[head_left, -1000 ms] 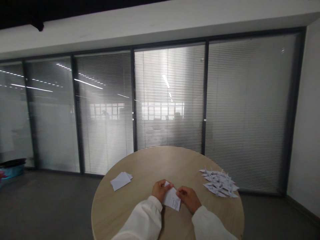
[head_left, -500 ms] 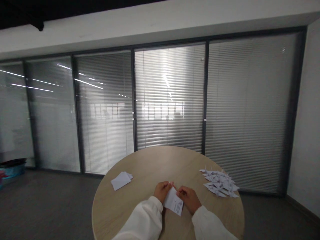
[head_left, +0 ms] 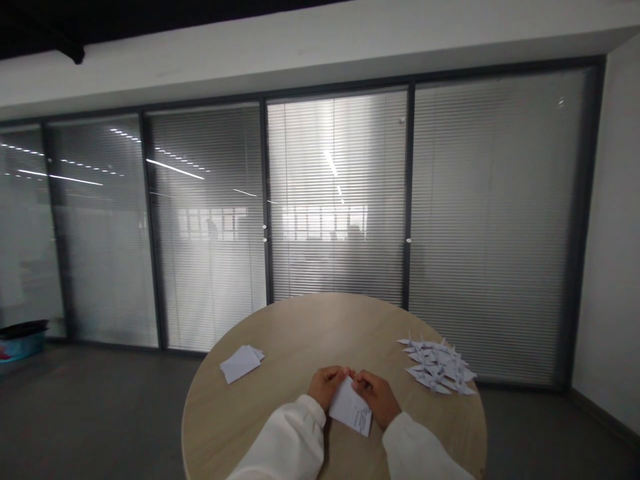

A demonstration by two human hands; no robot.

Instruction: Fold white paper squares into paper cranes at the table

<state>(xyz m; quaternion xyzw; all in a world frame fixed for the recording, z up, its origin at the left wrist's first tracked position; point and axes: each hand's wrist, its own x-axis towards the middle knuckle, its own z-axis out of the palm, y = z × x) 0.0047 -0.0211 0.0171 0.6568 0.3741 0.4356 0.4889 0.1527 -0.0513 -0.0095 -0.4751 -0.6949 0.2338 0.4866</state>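
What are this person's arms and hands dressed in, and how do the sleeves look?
Both arms wear loose, off-white long sleeves, the left sleeve and the right sleeve, soft and full, with gentle creases, narrowing at the wrists. The left hand and the right hand are bare, without gloves.

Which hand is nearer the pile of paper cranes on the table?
Right. The right hand sits just off the pile of paper cranes, not touching it. The left hand is farther away, across the white paper sheet both hands hold.
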